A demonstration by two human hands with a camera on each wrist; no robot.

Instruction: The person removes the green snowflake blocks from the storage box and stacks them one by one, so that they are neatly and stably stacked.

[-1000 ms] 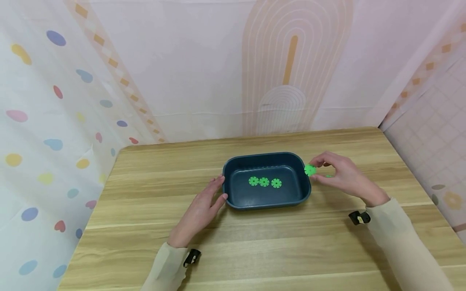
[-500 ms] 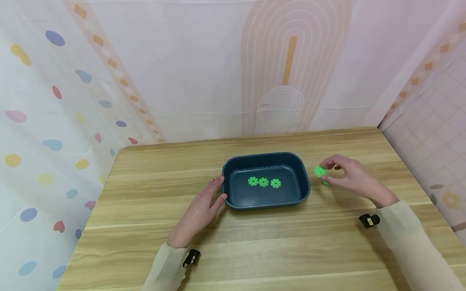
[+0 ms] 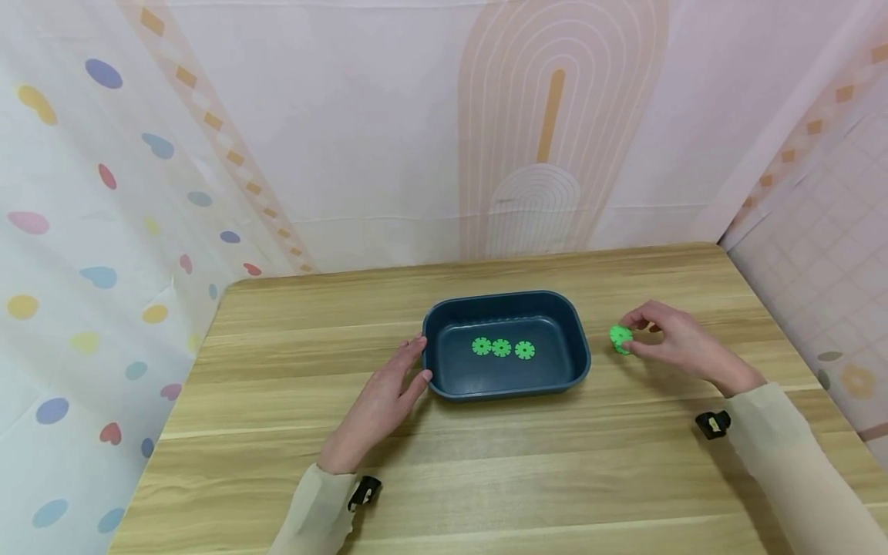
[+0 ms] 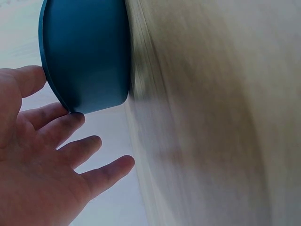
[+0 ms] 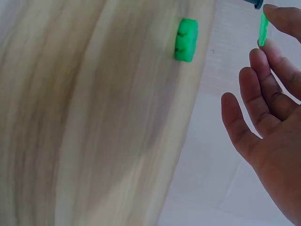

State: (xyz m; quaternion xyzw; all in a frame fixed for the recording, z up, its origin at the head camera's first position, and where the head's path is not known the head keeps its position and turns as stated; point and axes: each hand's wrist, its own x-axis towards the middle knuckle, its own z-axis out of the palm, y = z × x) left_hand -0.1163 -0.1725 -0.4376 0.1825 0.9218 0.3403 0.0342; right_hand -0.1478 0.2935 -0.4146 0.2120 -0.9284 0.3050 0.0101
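My right hand [image 3: 676, 347] pinches a green notched plastic disc [image 3: 619, 335] between thumb and fingertips, to the right of the tray. In the right wrist view the same hand [image 5: 275, 110] holds the disc [image 5: 263, 30] edge-on, apart from a short stack of green discs [image 5: 186, 40] on the table. From the head, the held disc and hand mostly hide that stack. Fingertips and thumb of my left hand [image 3: 378, 401] touch the left rim of a dark blue tray [image 3: 502, 395]. Three green discs [image 3: 501, 348] lie flat in a row on its floor.
Everything stands on a wood-grain table [image 3: 486, 478]. A patterned cloth [image 3: 368, 139] hangs behind its back edge and along both sides. Black straps [image 3: 713, 424] sit at both wrists, by the beige sleeves.
My right hand, still pinching a green disc, has moved right, away from the tray's right rim, and slightly lower, over the stack. The left hand, tray and three discs stay put.
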